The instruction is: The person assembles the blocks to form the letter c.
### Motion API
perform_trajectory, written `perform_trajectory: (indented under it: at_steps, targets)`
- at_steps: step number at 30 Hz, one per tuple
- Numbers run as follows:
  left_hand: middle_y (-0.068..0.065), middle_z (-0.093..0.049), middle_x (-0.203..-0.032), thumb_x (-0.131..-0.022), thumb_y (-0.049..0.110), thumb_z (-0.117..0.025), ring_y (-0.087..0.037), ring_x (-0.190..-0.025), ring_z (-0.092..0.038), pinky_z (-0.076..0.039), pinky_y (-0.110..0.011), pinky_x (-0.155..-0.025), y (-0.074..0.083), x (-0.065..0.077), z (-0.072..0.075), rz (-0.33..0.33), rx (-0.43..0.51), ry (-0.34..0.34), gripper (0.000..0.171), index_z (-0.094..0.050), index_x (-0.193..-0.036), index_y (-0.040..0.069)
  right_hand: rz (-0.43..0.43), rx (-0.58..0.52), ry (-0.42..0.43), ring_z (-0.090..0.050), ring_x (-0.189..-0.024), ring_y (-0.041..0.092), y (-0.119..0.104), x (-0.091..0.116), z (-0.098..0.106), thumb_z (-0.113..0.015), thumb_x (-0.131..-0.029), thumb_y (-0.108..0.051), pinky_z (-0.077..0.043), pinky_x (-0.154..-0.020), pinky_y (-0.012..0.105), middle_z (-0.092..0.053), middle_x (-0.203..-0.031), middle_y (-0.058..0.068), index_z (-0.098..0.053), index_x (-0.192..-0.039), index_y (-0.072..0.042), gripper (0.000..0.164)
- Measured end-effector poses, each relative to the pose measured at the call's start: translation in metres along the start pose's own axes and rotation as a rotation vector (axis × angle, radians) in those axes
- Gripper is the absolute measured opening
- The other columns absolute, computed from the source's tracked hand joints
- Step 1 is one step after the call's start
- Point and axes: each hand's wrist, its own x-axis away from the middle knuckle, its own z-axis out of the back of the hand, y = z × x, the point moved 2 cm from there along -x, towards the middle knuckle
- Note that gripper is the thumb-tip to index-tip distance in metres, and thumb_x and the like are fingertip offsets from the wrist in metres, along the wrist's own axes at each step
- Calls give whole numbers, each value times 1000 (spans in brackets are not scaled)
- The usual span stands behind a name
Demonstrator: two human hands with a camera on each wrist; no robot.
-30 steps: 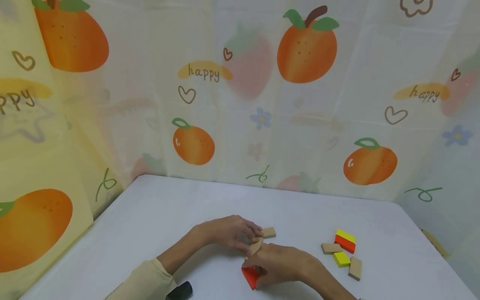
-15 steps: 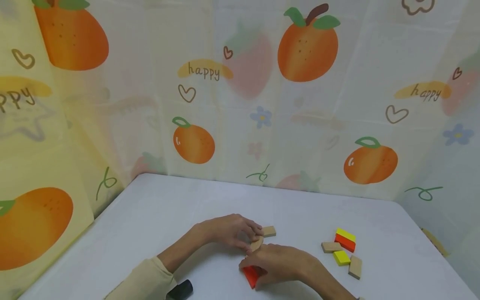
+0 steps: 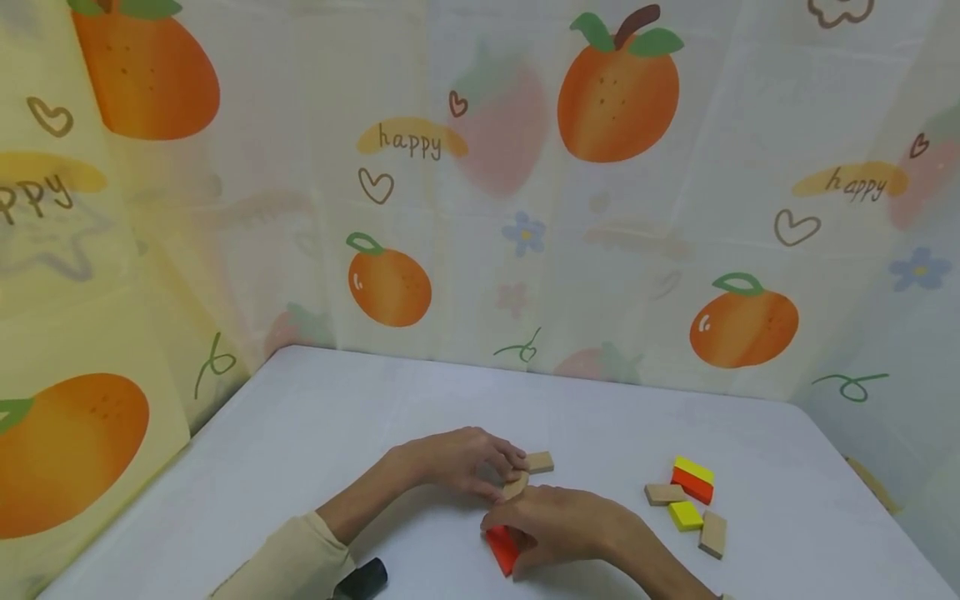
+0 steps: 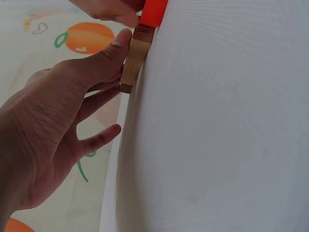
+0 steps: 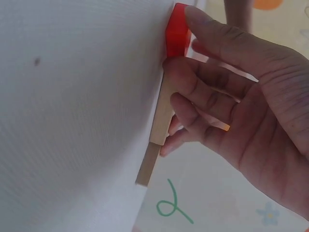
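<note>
My left hand (image 3: pixel 465 462) pinches a plain wooden block (image 3: pixel 516 485) between thumb and fingers at the middle of the table. A red block (image 3: pixel 502 550) lies end to end with it on the near side, gripped by the thumb and fingers of my right hand (image 3: pixel 566 521). Beyond the left fingertips, a flat wooden block (image 3: pixel 540 462) continues the row. In the right wrist view the red block (image 5: pixel 177 31) and wooden block (image 5: pixel 164 111) line up close to the table surface. Where red meets wood is partly hidden by fingers.
To the right lies a loose group of blocks: a yellow one (image 3: pixel 693 468) against a red one (image 3: pixel 692 486), a second yellow one (image 3: pixel 686 516) and two wooden ones (image 3: pixel 712 534). A black cylindrical object (image 3: pixel 365 579) sits by the left sleeve. Fruit-patterned cloth (image 3: pixel 480 250) hangs behind the table.
The right hand's forward fingertips have shifted slightly left, covering more of the red block's far end. Left hand and loose blocks stay put.
</note>
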Motion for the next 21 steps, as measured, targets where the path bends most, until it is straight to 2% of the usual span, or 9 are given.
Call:
perform_trajectory:
  at_steps: [11, 21]
  targets:
    - [4, -70, -141, -94, 28, -80, -8, -139, -60, -48, -26, -116, 1, 0, 1, -2, -9, 0, 33, -79, -123, 13, 43, 42, 18, -51, -83, -6, 2, -2, -3, -86, -88, -25, -47, -79, 9, -64, -95, -17, -72, -123, -22, 38]
    - [3, -70, -141, -94, 27, -80, -9, -139, -60, -48, -26, -116, 2, -1, 2, -1, -8, 3, 32, -79, -123, 12, 24, 33, 13, -52, -85, -4, 1, -2, -1, -86, -87, -26, -47, -80, 10, -63, -96, -17, -71, -124, -23, 40]
